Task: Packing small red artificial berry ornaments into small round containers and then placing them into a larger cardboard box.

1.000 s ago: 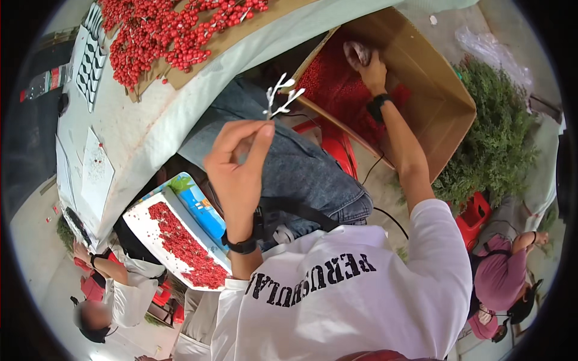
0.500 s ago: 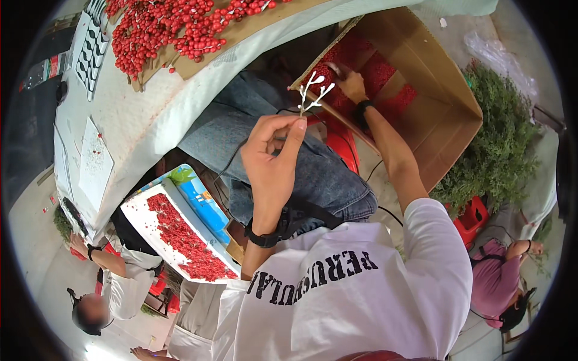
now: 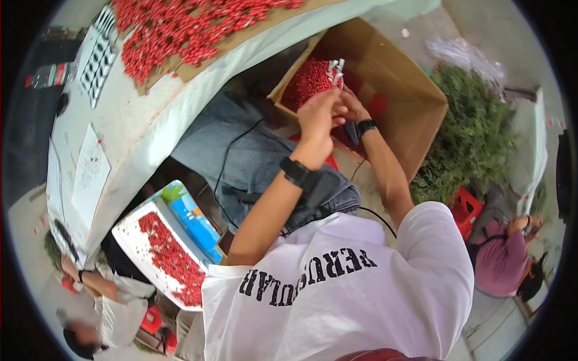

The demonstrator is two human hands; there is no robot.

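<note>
My left hand (image 3: 319,117) is closed in a pinch over the open cardboard box (image 3: 415,114), palm turned inward. From its fingertips rises a small white branched stem (image 3: 336,71) with stubby tips. My right hand (image 3: 354,103) meets it from the right, fingers bent in towards the stem's base. Those right fingertips are partly hidden behind the left hand, so what they pinch cannot be made out. Small red berries (image 3: 310,81) lie in the box just beyond both hands.
Red berry sprigs cover a brown sheet on the white-draped table (image 3: 141,141). A white foam box (image 3: 132,231) of red berries stands at lower left. Green foliage (image 3: 469,132) and a red stool (image 3: 463,210) are right of the box. Two people sit farther off.
My left hand has carried the white stem forward and right, over the box. My right hand has come out of the berries to meet it.
</note>
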